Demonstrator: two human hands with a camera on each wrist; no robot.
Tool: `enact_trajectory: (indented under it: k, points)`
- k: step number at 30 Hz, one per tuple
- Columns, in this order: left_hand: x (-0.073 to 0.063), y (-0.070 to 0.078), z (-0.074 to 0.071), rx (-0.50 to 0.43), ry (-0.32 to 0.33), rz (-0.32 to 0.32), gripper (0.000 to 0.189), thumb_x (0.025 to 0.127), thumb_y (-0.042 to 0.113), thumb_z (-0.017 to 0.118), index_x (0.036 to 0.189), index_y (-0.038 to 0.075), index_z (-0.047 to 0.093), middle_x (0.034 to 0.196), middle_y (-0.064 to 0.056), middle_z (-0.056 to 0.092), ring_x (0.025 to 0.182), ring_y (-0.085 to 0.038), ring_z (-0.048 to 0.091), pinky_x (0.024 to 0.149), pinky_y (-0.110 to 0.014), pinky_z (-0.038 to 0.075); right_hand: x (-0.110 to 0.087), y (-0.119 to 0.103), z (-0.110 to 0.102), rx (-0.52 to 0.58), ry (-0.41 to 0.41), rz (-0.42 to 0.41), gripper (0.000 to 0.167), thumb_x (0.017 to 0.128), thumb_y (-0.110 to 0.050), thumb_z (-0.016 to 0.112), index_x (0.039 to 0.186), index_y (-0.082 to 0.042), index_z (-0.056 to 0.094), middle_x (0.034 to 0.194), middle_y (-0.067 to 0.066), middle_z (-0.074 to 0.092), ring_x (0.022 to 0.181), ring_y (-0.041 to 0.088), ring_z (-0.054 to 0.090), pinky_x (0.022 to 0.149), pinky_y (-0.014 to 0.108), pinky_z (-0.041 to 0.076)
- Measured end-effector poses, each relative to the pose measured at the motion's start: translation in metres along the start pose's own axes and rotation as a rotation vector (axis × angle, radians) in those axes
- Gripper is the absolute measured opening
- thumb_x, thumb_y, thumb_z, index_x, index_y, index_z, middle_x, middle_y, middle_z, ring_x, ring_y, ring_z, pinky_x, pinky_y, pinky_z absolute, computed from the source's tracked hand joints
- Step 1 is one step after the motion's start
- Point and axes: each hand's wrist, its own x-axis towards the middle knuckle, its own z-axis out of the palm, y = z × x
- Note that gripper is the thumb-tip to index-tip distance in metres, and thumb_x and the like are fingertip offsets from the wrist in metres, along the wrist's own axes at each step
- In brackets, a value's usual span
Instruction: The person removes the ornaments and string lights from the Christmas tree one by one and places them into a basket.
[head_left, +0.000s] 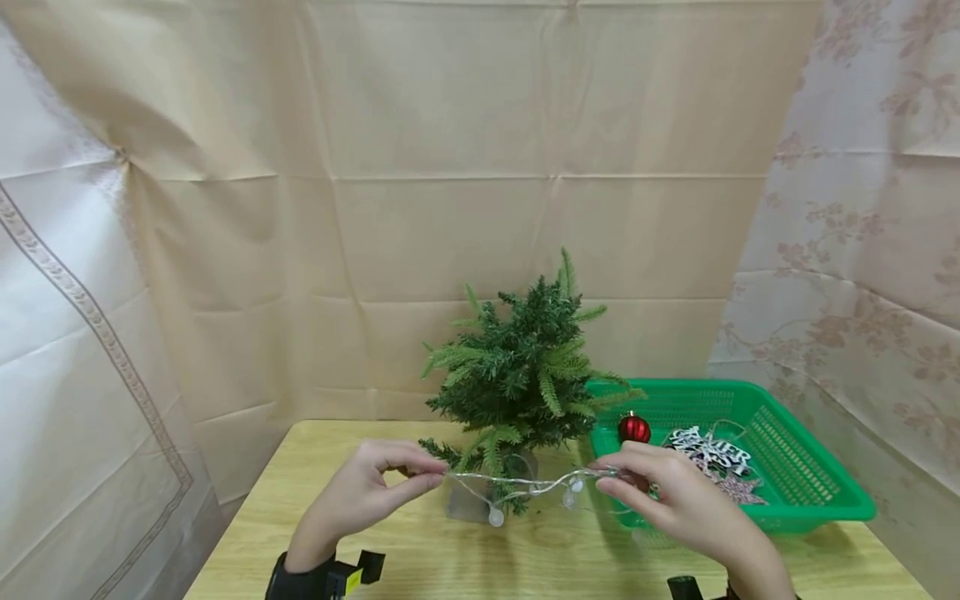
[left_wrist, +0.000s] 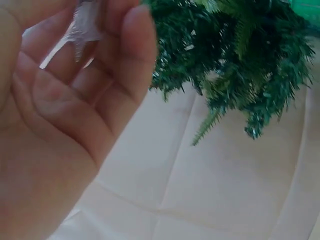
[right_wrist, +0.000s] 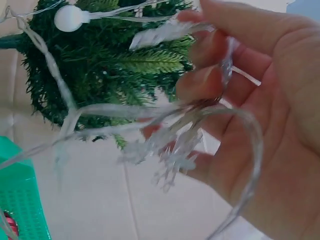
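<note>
A clear-wired string of fairy lights (head_left: 536, 482) stretches between my two hands, in front of a small artificial Christmas tree (head_left: 517, 367). My left hand (head_left: 360, 492) pinches one end between thumb and fingers; a clear piece (left_wrist: 86, 22) shows at those fingertips in the left wrist view. Looped wire is gripped by the fingers of my right hand (head_left: 675, 496). From the string hang round white bulbs (head_left: 497, 516), one of them a white bulb (right_wrist: 68, 18) close up in the right wrist view. Behind the wire, the tree's grey base (head_left: 467, 505) is partly hidden.
A green plastic basket (head_left: 825, 492) stands right of the tree, behind my right hand. It holds a red bauble (head_left: 634, 428), white lettered ornaments (head_left: 712, 450) and pinkish glittery ornaments (head_left: 741, 489). Beige cloth (head_left: 450, 208) hangs behind the wooden table (head_left: 300, 467).
</note>
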Motion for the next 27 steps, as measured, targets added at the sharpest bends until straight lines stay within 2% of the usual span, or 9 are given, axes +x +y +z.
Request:
enact_trajectory:
  k: [4, 8, 12, 16, 18, 23, 27]
  points:
    - [-0.001, -0.005, -0.002, 0.001, -0.053, -0.105, 0.017, 0.099, 0.012, 0.068, 0.112, 0.011, 0.078, 0.101, -0.001, 0.076, 0.081, -0.014, 0.070, 0.066, -0.030, 0.058, 0.002, 0.005, 0.003, -0.035, -0.053, 0.091, 0.018, 0.098, -0.017, 0.070, 0.116, -0.017, 0.072, 0.077, -0.020, 0.050, 0.062, -0.004, 0.044, 0.054, 0.020, 0.043]
    - [0.000, -0.009, 0.001, -0.011, -0.120, -0.210, 0.019, 0.099, 0.022, 0.068, 0.114, 0.013, 0.078, 0.103, 0.002, 0.075, 0.081, -0.015, 0.069, 0.065, -0.029, 0.057, 0.002, 0.013, 0.007, -0.148, -0.126, 0.101, 0.024, 0.092, -0.021, 0.076, 0.115, -0.015, 0.074, 0.076, -0.020, 0.043, 0.064, -0.003, 0.038, 0.054, 0.019, 0.037]
    - [0.003, -0.012, 0.008, -0.063, -0.228, -0.249, 0.024, 0.099, 0.025, 0.068, 0.115, 0.010, 0.078, 0.104, 0.002, 0.075, 0.080, -0.012, 0.069, 0.063, -0.025, 0.055, 0.000, 0.018, 0.014, -0.286, -0.220, 0.157, 0.029, 0.084, -0.025, 0.082, 0.112, -0.020, 0.076, 0.080, -0.022, 0.046, 0.073, 0.001, 0.038, 0.064, 0.026, 0.033]
    - [0.005, -0.011, 0.014, -0.147, -0.316, -0.198, 0.025, 0.099, 0.022, 0.068, 0.115, 0.005, 0.076, 0.102, -0.004, 0.076, 0.082, -0.012, 0.071, 0.068, -0.027, 0.058, -0.002, 0.019, 0.024, -0.350, -0.273, 0.250, 0.035, 0.077, -0.030, 0.086, 0.111, -0.023, 0.078, 0.085, -0.022, 0.052, 0.080, 0.005, 0.040, 0.072, 0.036, 0.032]
    - [0.005, -0.010, 0.015, -0.185, -0.344, -0.140, 0.024, 0.099, 0.018, 0.067, 0.115, 0.003, 0.076, 0.102, -0.007, 0.075, 0.085, -0.013, 0.071, 0.073, -0.031, 0.060, -0.001, 0.020, 0.028, -0.357, -0.296, 0.267, 0.038, 0.076, -0.031, 0.086, 0.112, -0.023, 0.078, 0.087, -0.020, 0.053, 0.082, 0.007, 0.040, 0.074, 0.040, 0.033]
    - [0.008, -0.005, 0.023, -0.208, -0.355, 0.035, 0.018, 0.099, 0.005, 0.065, 0.114, 0.001, 0.075, 0.104, -0.010, 0.075, 0.087, -0.013, 0.071, 0.069, -0.031, 0.060, -0.001, 0.025, 0.035, -0.295, -0.353, 0.279, 0.038, 0.078, -0.026, 0.085, 0.115, -0.022, 0.078, 0.091, -0.019, 0.057, 0.083, 0.007, 0.040, 0.075, 0.044, 0.030]
    - [0.013, 0.013, 0.032, -0.157, -0.320, 0.155, 0.018, 0.097, 0.000, 0.065, 0.112, 0.002, 0.075, 0.104, -0.008, 0.075, 0.091, -0.014, 0.071, 0.071, -0.030, 0.060, -0.001, 0.028, 0.036, -0.271, -0.366, 0.272, 0.037, 0.078, -0.022, 0.085, 0.115, -0.023, 0.078, 0.093, -0.019, 0.060, 0.084, 0.006, 0.042, 0.075, 0.043, 0.029]
